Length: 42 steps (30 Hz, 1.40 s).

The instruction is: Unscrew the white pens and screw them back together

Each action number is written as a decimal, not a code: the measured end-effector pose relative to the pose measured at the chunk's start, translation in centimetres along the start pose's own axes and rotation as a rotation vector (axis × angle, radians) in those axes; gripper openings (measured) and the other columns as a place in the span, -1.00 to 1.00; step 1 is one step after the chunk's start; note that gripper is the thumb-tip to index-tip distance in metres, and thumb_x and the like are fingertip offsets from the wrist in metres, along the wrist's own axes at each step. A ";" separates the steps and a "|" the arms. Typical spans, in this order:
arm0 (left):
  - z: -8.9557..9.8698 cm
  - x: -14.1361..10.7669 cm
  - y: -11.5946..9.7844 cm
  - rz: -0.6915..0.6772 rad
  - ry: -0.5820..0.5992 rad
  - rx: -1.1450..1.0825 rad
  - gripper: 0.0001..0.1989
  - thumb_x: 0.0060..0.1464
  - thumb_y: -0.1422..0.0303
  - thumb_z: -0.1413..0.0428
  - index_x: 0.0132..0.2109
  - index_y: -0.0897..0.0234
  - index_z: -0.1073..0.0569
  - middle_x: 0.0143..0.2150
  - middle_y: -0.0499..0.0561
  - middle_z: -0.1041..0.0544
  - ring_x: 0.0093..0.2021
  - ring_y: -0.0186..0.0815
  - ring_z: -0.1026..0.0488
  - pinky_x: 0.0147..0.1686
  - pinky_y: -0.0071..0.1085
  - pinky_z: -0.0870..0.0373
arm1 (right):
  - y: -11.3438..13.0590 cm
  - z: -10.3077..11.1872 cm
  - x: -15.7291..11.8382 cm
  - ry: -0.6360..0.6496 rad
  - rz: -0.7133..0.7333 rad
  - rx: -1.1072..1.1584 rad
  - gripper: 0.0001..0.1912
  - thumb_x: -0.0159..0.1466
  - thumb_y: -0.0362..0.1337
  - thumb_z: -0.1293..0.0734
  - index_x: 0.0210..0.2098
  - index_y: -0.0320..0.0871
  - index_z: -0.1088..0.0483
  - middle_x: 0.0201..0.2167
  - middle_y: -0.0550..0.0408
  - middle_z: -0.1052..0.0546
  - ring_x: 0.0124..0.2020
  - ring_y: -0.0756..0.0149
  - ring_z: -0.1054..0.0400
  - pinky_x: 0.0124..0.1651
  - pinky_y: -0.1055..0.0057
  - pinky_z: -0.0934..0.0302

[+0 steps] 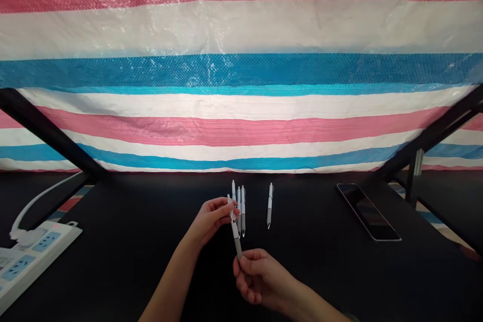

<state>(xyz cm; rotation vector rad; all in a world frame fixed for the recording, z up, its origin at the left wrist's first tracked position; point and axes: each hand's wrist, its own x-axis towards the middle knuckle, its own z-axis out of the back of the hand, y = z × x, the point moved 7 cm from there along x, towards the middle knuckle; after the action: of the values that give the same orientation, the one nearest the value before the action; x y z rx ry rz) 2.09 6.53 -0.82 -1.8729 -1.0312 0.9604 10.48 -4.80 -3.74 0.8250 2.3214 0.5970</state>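
Between my two hands is a white pen [236,231] with a grey grip, tilted above the black table. My left hand [213,219] pinches its upper end near the clip. The fingers of my right hand [260,276] are closed round the grey lower end, hiding the tip. Just behind the left fingertips several similar pens [243,211] lie side by side on the table, partly covered by the hand. Another white and grey pen [269,206] lies apart, to the right of that group.
A dark phone [368,211] lies on the black table [309,271] at the right. On the left is a white power strip [41,256] with a plugged-in cable [45,196]. Black slanted bars [53,133] flank both sides, and a striped plastic sheet [241,70] hangs behind.
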 end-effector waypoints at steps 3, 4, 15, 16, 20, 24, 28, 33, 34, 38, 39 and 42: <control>0.1 0.0 -0.2 -0.017 -0.017 0.009 -0.75 -0.15 0.33 -0.31 -0.31 0.42 -0.56 -0.43 0.12 -0.58 -0.44 -0.32 -0.49 -0.35 -0.45 -0.44 | 0.1 0.4 0.0 -0.049 0.001 -0.017 -0.65 -0.02 -0.08 -0.41 -0.55 -0.27 -0.32 -0.77 0.16 -0.33 -0.81 0.54 -0.12 -0.78 0.59 0.27; 0.0 0.0 -0.2 -0.023 -0.021 0.010 -0.75 -0.16 0.33 -0.31 -0.31 0.42 -0.57 -0.43 0.12 -0.58 -0.43 -0.32 -0.50 -0.35 -0.45 -0.44 | 0.1 0.5 0.0 -0.067 -0.004 -0.024 -0.64 -0.04 -0.08 -0.42 -0.56 -0.26 -0.31 -0.78 0.17 -0.32 -0.82 0.55 -0.09 -0.78 0.59 0.29; 0.6 0.0 -0.8 -0.071 -0.096 -0.008 -0.77 -0.17 0.33 -0.31 -0.33 0.40 -0.57 -0.49 0.07 -0.55 -0.48 -0.36 -0.45 -0.43 -0.52 -0.40 | 1.0 -0.1 -0.5 -0.110 0.025 -0.001 -0.62 0.05 -0.08 -0.41 -0.36 -0.31 -0.38 -0.60 0.08 -0.44 -0.63 0.47 -0.32 -0.62 0.60 -0.02; 0.7 -0.1 -0.8 -0.070 -0.102 -0.027 -0.77 -0.17 0.33 -0.31 -0.33 0.40 -0.57 -0.49 0.06 -0.55 -0.48 -0.37 -0.45 -0.44 -0.53 -0.39 | 0.9 -0.2 -0.5 -0.082 0.018 0.041 -0.61 0.09 -0.07 -0.39 -0.31 -0.31 -0.38 -0.54 0.05 -0.46 -0.56 0.43 -0.36 -0.57 0.58 -0.08; 0.5 -0.1 -0.7 -0.054 -0.084 -0.068 -0.78 -0.16 0.35 -0.30 -0.33 0.40 -0.57 -0.49 0.05 -0.54 -0.48 -0.39 -0.44 -0.43 -0.54 -0.38 | 0.6 0.0 -0.4 -0.058 0.001 0.100 -0.70 0.09 -0.15 -0.40 -0.34 -0.27 -0.35 -0.56 0.11 -0.43 -0.55 0.43 -0.35 -0.54 0.57 -0.09; 0.3 -0.1 -0.6 -0.042 -0.071 -0.070 -0.79 -0.14 0.36 -0.29 -0.31 0.40 -0.57 -0.50 0.04 -0.53 -0.49 -0.40 -0.43 -0.45 -0.54 -0.37 | 0.5 0.0 -0.6 -0.062 -0.028 0.086 -0.67 0.13 -0.11 -0.37 -0.27 -0.26 -0.33 -0.43 0.05 -0.47 -0.47 0.40 -0.39 -0.53 0.58 -0.07; 0.3 0.0 -0.4 -0.039 -0.068 -0.073 -0.79 -0.13 0.36 -0.29 -0.31 0.41 -0.57 -0.50 0.04 -0.53 -0.47 -0.40 -0.43 -0.42 -0.54 -0.37 | 0.9 -0.2 -0.8 -0.072 -0.031 0.072 -0.67 0.09 -0.13 -0.40 -0.29 -0.24 -0.31 -0.44 0.08 -0.45 -0.46 0.39 -0.40 -0.52 0.57 -0.08; 0.4 0.0 -0.4 -0.041 -0.081 -0.080 -0.79 -0.13 0.36 -0.29 -0.30 0.40 -0.56 -0.50 0.03 -0.52 -0.49 -0.40 -0.43 -0.44 -0.54 -0.37 | 0.7 -0.3 -0.9 -0.067 -0.066 0.058 -0.65 0.10 -0.12 -0.38 -0.27 -0.25 -0.32 -0.39 0.03 -0.47 -0.44 0.36 -0.41 -0.52 0.56 -0.09; 0.4 0.0 -0.4 -0.041 -0.084 -0.080 -0.79 -0.13 0.36 -0.29 -0.30 0.40 -0.56 -0.50 0.03 -0.52 -0.49 -0.40 -0.43 -0.44 -0.54 -0.37 | 0.8 -0.2 -0.8 -0.061 -0.055 0.057 -0.67 0.08 -0.15 -0.40 -0.28 -0.24 -0.31 -0.40 0.04 -0.47 -0.43 0.35 -0.42 -0.52 0.56 -0.09; 0.3 -0.1 -0.4 -0.042 -0.089 -0.080 -0.79 -0.13 0.36 -0.29 -0.31 0.40 -0.56 -0.50 0.03 -0.52 -0.49 -0.40 -0.43 -0.44 -0.53 -0.37 | 0.6 -0.1 -0.7 -0.047 -0.063 0.063 -0.65 0.12 -0.11 -0.36 -0.25 -0.25 -0.31 -0.37 0.01 -0.47 -0.43 0.35 -0.42 -0.54 0.58 -0.08; 0.3 -0.1 -0.4 -0.042 -0.090 -0.080 -0.79 -0.13 0.36 -0.29 -0.31 0.40 -0.56 -0.51 0.03 -0.52 -0.49 -0.40 -0.43 -0.44 -0.53 -0.37 | 0.6 -0.1 -0.7 -0.047 -0.063 0.059 -0.65 0.12 -0.11 -0.37 -0.26 -0.26 -0.31 -0.37 0.02 -0.47 -0.43 0.35 -0.42 -0.54 0.58 -0.09; 0.3 -0.1 -0.4 -0.039 -0.096 -0.083 -0.78 -0.16 0.35 -0.30 -0.32 0.39 -0.56 -0.51 0.02 -0.52 -0.49 -0.39 -0.43 -0.45 -0.53 -0.36 | 0.8 -0.2 -0.7 -0.044 -0.041 0.057 -0.65 0.07 -0.16 -0.42 -0.26 -0.22 -0.29 -0.37 0.05 -0.47 -0.42 0.35 -0.43 -0.53 0.58 -0.11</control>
<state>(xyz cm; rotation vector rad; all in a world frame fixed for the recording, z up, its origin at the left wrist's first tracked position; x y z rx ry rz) 1.69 6.68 -0.58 -1.8822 -1.1764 1.0069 11.15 -4.74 -2.89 0.8069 2.3191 0.4925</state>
